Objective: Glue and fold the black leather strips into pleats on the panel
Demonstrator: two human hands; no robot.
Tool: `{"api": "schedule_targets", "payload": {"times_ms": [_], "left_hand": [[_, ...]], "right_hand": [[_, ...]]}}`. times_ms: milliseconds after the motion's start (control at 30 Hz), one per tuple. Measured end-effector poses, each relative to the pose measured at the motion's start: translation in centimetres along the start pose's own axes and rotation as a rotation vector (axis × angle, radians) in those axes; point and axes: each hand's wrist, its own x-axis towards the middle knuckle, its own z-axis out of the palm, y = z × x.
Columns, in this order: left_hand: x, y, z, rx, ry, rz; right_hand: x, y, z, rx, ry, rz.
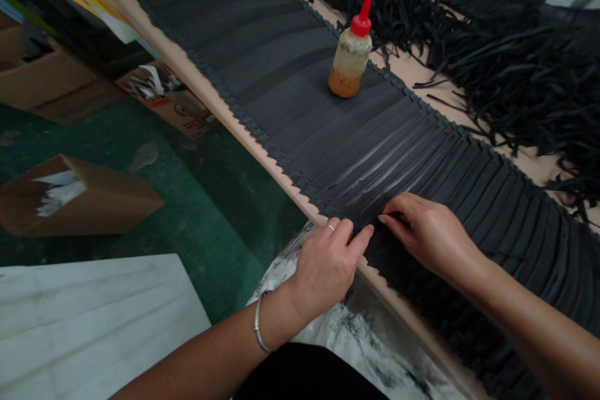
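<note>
Strips [290,69], black, lie overlapped in one long row along the table [197,75]; the glue bottle [351,56] w/ red nozzle stands upright on that row. I use the bottle as my ref.

Both hands work well below the bottle, on the row's near edge. Left hand [328,265] is below and slightly left of the bottle: fingers half curled, index out, tip touching the strip ends, nothing clasped that I can see. It has a ring [330,227] on one finger and a bracelet [257,325] at the wrist. Right hand [429,234] is below-right of the bottle, just beside the left. Its fingers are held narrow and close together, w/ tips on one strip; I can't tell if they pinch it or only press it.

Shiny streaks mark the strips btwn bottle and hands. A loose tangle of strips [515,75] sits right of the bottle. A cardboard box [79,197] lies far left of and lower than the bottle, on the green floor [201,200].
</note>
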Motion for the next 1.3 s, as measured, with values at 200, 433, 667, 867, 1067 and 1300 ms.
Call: {"api": "schedule_targets", "payload": {"times_ms": [200,433,667,867,1067,1300], "left_hand": [[0.4,-0.1,-0.1,0.059,-0.046,0.027],[0.3,-0.6,0.7,0.055,0.039,0.055],[0.2,-0.8,1.1,0.049,0.101,0.056],[0.3,-0.8,1.2,0.049,0.143,0.07],[0.5,-0.9,1.1,0.052,0.158,0.087],[0.1,-1.2,1.4,0.061,0.172,0.085]], "right_hand": [[0.5,1.0,-0.9,0.011,-0.018,-0.012],[2.5,7.4,-5.5,0.059,0.05,0.035],[4.4,11.1,-6.4,0.031,0.103,0.154],[5.0,11.3,-5.8,0.039,0.107,0.143],[5.4,11.6,-5.4,0.038,0.088,0.142],[6.2,14.8,-5.5,-0.053,0.131,0.114]]}}
